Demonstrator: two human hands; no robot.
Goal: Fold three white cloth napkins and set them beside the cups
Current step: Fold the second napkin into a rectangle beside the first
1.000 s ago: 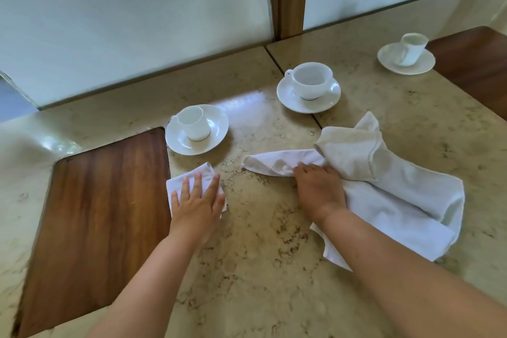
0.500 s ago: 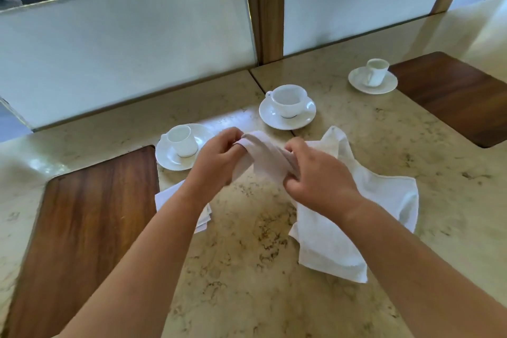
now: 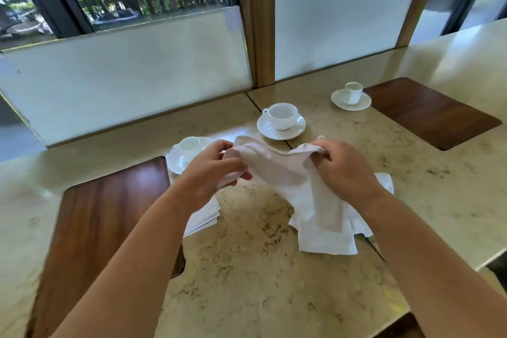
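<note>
My left hand (image 3: 216,170) and my right hand (image 3: 343,170) both grip the top edge of a white cloth napkin (image 3: 290,173), lifted above the table and sagging between them. Another loose white napkin (image 3: 329,241) lies crumpled on the table under it. A folded napkin (image 3: 204,218) rests by the left cup, partly hidden by my left forearm. Three white cups on saucers stand in a row: the left cup (image 3: 189,144), the middle cup (image 3: 282,115), the right cup (image 3: 353,92).
The beige stone table (image 3: 247,282) has a dark wood inlay at the left (image 3: 104,214) and another at the right (image 3: 430,112). A frosted glass panel and a wooden post (image 3: 260,22) close the far side. The table's edge runs at the lower right.
My left hand left the folded napkin and joined the right on the loose napkin. Both hands lifted it and moved apart, stretching its edge. The view tilted up.
</note>
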